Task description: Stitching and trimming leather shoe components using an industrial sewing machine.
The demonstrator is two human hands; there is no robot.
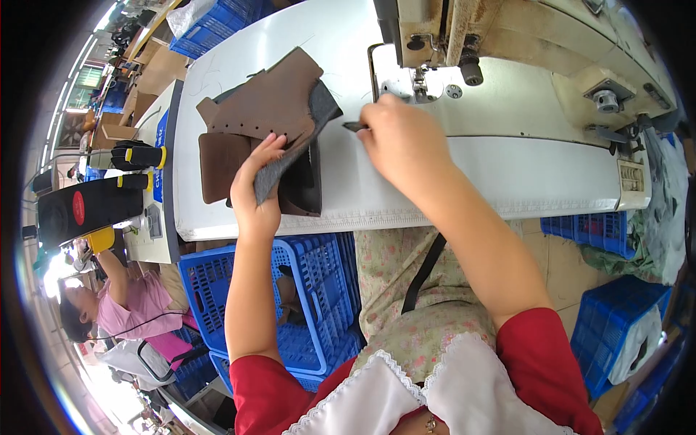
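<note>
Head view: I see the left hand [255,190] clamped on a matte brown leathery piece [264,98], hole-punched, lined in fuzzy grey, on the smooth white tabletop [344,174]; the right hand [404,138] pinches something slim and dark [352,126].

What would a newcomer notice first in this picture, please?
Probably the brown leather-like piece with its row of holes, held in the left hand over the white table. Then come the beige sewing machine at upper right and the blue crate at lower centre-left.
</note>
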